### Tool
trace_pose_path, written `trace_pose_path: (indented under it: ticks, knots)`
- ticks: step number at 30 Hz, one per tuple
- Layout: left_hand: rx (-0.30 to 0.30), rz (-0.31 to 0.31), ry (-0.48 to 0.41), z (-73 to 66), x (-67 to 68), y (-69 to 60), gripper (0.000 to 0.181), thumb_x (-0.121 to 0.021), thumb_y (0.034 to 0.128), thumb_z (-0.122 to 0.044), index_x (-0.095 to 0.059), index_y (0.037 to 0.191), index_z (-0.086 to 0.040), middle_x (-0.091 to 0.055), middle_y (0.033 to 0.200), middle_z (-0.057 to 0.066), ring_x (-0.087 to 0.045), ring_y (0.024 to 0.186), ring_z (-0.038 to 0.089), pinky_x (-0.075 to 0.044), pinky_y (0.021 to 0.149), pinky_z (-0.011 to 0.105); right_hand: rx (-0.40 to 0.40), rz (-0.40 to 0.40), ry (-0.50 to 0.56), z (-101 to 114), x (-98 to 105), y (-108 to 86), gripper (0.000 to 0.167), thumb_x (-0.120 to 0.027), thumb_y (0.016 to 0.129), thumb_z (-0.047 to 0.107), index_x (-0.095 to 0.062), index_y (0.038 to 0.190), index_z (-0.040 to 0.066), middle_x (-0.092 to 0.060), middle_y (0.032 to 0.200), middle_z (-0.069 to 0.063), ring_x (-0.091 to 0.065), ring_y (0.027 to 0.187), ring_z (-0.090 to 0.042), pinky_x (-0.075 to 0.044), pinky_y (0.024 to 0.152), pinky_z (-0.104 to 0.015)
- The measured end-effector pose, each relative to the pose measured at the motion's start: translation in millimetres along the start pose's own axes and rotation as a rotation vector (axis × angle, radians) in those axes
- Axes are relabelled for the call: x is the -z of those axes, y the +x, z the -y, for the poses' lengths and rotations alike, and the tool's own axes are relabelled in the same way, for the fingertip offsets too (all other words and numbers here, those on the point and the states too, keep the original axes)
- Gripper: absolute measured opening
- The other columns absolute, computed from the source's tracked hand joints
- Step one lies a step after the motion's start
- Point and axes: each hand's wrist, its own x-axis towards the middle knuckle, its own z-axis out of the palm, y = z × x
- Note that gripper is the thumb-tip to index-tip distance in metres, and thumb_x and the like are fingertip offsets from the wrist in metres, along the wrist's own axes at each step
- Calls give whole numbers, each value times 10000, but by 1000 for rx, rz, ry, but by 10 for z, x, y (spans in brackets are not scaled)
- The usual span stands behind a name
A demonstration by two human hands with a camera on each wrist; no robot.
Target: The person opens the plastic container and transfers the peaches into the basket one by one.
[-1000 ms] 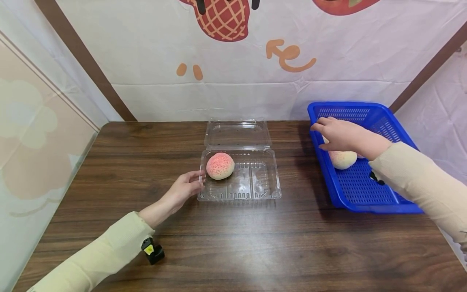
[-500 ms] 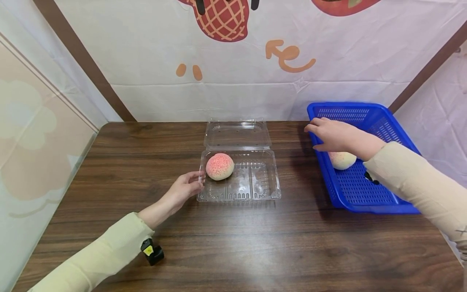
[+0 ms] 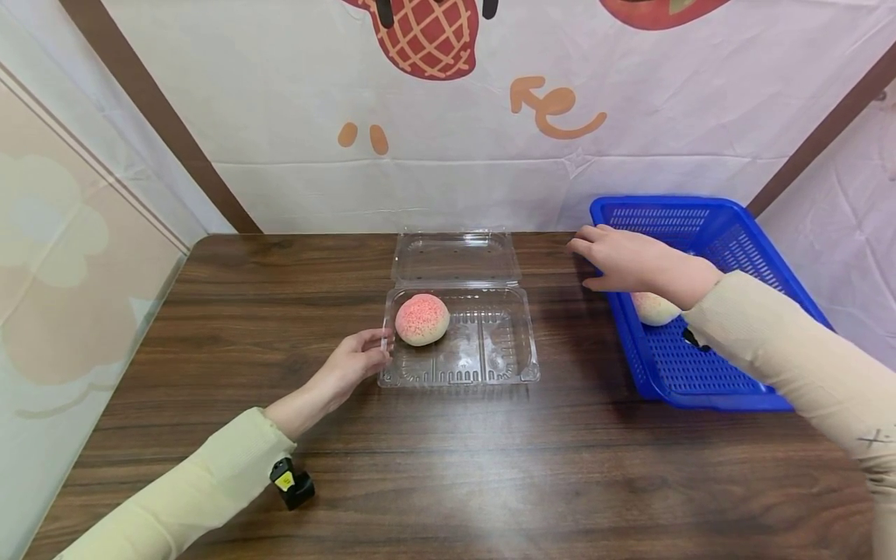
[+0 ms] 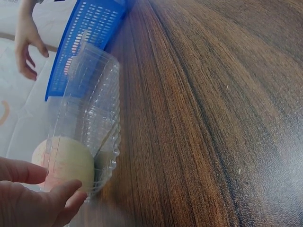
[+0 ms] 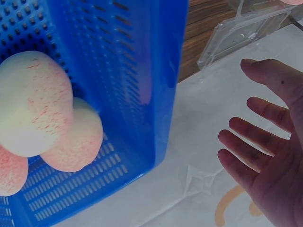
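My left hand point(image 3: 353, 359) touches the left side of a clear plastic clamshell box point(image 3: 507, 342), thumb and fingers apart. One pink-and-cream peach point(image 3: 422, 319) sits in the box's left part, close to those fingertips. In the left wrist view the fingertips point(image 4: 71, 188) meet the box wall beside the peach. My right hand point(image 3: 626, 260) hovers over the left rim of a blue basket point(image 3: 651, 381), fingers spread and nothing in them. Several peaches lie in that basket, and the right wrist view shows a large pale peach point(image 5: 35, 104) on top; the hand and forearm partly hide them in the head view.
The box's lid point(image 3: 455, 257) is folded back toward the wall. A wooden table point(image 3: 490, 474) carries everything, with a printed cloth point(image 3: 301, 187) hanging behind it. A small black device point(image 3: 294, 482) is on the left sleeve.
My right hand has drifted left, from above the basket's inside to beyond its left rim, holding nothing. The left hand, the box and its peach have stayed in place.
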Motion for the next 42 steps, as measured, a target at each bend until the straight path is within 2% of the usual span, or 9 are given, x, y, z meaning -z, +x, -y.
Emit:
trace_pose_path:
  ticks: [9,18,29,36,42]
  knots:
    - [-3,3,-8,-8,2,5,488,-385,863,57,-251,1311,194,-354,1301,346,-423,1131,273,-439,863,202,22,-47,16,33,2,52,455,-732,714,134,-549,1088,-49,-529,1001,-166,-515,905,-337,-458,798,-443]
    - [-1,-2,-17,-14,4,6,498,-385,853,65,-247,1314,196,-342,1312,353,-412,1147,290,-440,839,168,32,-52,30,97,23,110,456,-728,726,139,-544,1102,-41,-519,982,-157,-505,886,-326,-461,774,-440]
    - [25,-9,-7,-6,0,11,483,-372,864,67,-256,1319,180,-354,1318,330,-376,1185,316,-414,943,281,31,-28,50,154,32,179,486,-712,751,159,-523,1151,-42,-517,1038,-162,-501,940,-334,-437,817,-443]
    - [17,-1,-8,-6,-1,9,485,-371,866,61,-250,1318,187,-351,1312,337,-400,1156,283,-419,932,277,68,-73,61,194,16,223,467,-715,739,159,-533,1121,-37,-518,1017,-160,-506,912,-339,-444,799,-445]
    - [24,-3,-9,-3,3,8,480,-367,872,62,-249,1321,182,-350,1319,335,-379,1185,313,-419,933,271,90,-99,77,229,13,260,474,-725,724,154,-531,1113,-35,-508,1017,-156,-505,913,-339,-454,788,-453]
